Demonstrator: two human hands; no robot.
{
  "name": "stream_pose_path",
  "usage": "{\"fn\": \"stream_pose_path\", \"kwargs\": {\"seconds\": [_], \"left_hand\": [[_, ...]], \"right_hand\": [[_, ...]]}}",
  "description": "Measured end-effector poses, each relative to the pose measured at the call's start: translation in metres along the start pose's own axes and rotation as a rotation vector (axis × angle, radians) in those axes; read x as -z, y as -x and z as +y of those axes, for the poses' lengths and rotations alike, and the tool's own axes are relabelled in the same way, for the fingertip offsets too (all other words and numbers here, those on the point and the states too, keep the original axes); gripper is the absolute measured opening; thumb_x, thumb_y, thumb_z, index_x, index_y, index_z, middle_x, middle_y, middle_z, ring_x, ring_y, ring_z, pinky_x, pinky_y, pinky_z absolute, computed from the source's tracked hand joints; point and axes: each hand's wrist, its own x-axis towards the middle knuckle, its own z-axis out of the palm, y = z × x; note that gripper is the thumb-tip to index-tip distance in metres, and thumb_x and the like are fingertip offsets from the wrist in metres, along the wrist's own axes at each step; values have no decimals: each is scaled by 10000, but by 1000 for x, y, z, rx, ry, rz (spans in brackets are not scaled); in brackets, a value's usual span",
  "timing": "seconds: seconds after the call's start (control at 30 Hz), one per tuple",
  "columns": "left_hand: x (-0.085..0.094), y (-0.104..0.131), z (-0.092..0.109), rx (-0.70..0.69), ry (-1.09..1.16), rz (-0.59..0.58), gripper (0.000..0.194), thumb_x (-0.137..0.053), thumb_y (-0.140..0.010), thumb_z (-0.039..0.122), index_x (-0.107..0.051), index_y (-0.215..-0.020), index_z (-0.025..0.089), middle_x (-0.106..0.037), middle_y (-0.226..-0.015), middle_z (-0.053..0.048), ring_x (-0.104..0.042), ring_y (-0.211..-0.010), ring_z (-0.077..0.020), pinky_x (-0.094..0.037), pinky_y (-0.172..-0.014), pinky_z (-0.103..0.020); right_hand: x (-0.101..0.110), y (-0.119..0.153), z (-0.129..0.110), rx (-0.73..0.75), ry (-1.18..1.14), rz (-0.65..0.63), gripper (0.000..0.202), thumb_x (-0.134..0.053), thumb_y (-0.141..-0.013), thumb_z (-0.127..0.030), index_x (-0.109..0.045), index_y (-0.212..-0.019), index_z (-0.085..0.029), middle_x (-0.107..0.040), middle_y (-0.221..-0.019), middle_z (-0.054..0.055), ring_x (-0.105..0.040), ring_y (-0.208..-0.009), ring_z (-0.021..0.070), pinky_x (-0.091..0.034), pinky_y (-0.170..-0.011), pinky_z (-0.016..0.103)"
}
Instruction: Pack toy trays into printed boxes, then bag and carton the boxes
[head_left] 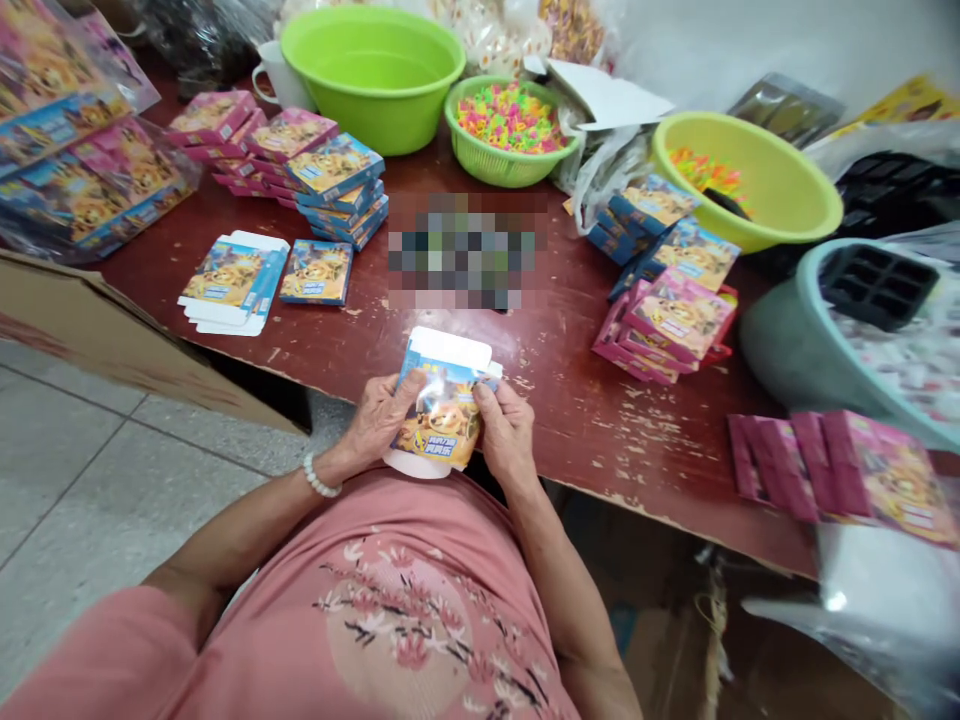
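Observation:
Between my two hands is a flat blue and yellow cardboard box with its white end flaps sticking out at top and bottom. My left hand grips its left edge, thumb on the printed front. The right edge is pinched by my right hand, thumb also on the front. It is held over the table's front edge, close to my body. On the table to the left lie a stack of flat, unfolded boxes and one folded blue box.
Stacks of pink boxes and blue boxes stand back left, more pink boxes at right. Behind are a green basin, a basket of colourful small pieces and a yellow basin. A pale blue tub stands far right.

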Motion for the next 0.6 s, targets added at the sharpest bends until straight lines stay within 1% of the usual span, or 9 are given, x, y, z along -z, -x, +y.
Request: {"fn": "stream_pose_path", "kwargs": {"seconds": [0.07, 0.13, 0.2, 0.27, 0.33, 0.4, 0.47, 0.53, 0.6], "left_hand": [[2, -1, -8, -13, -39, 51, 606, -762, -805, 736, -741, -764, 132, -726, -718, -30, -630, -616, -145, -530, -596, -253], [4, -1, -14, -3, -65, 62, 602, -753, -814, 735, -740, -787, 134, -732, -735, -31, -643, -636, -153, -538, -616, -259], [6, -1, -15, 15, -84, -1, 570, -742, -843, 708, -740, -875, 138, -756, -805, -40, -679, -692, -167, -560, -655, -265], [9, 0, -12, 3, -98, -69, 505, -782, -854, 621, -707, -1025, 152, -778, -937, -53, -722, -795, -178, -588, -718, -267], [12, 1, -9, -57, -94, -85, 547, -861, -810, 503, -621, -1177, 177, -778, -1016, -54, -744, -850, -176, -602, -750, -262], [15, 2, -8, -137, -100, -68, 681, -903, -770, 406, -526, -1298, 199, -774, -974, -33, -749, -814, -163, -605, -732, -251], [18, 5, -9, -209, -133, -68, 757, -887, -790, 356, -467, -1402, 211, -763, -916, -10, -747, -776, -155, -606, -714, -245], [21, 8, -12, -266, -204, -63, 757, -854, -833, 344, -464, -1469, 221, -765, -951, -18, -755, -818, -159, -613, -731, -246], [25, 11, -14, -287, -283, -67, 721, -831, -862, 354, -501, -1492, 233, -771, -1100, -53, -766, -911, -173, -627, -777, -260]], "right_hand": [[3, 2, 1, -14, -6, -51, 363, -737, -908, -587, -764, -1080, -268, -808, -1040, 17, -758, -1018, 277, -643, -857, 398], [6, 3, 2, -13, -17, -84, 401, -719, -931, -567, -721, -1222, -292, -786, -1190, 22, -731, -1141, 280, -635, -924, 408], [9, 6, 4, 14, -34, -62, 528, -721, -941, -538, -595, -1407, -324, -744, -1308, 33, -709, -1203, 263, -623, -970, 404], [10, 10, 7, 29, -50, -22, 663, -727, -946, -515, -438, -1514, -334, -738, -1308, 55, -729, -1149, 240, -628, -955, 394], [8, 14, 10, 32, -63, 2, 669, -724, -952, -504, -382, -1498, -323, -759, -1231, 63, -755, -1038, 220, -638, -904, 380], [7, 16, 12, 63, -55, 8, 565, -713, -963, -490, -421, -1414, -318, -765, -1181, 50, -757, -976, 201, -634, -878, 359], [5, 17, 14, 108, -25, -5, 459, -699, -974, -474, -477, -1343, -315, -758, -1181, 37, -747, -986, 187, -620, -891, 341], [6, 17, 14, 150, 30, -14, 394, -689, -981, -463, -527, -1305, -309, -746, -1198, 33, -730, -1026, 182, -601, -923, 330], [9, 17, 14, 188, 98, -14, 366, -692, -976, -458, -563, -1280, -302, -739, -1192, 31, -712, -1042, 179, -585, -933, 321]]}}
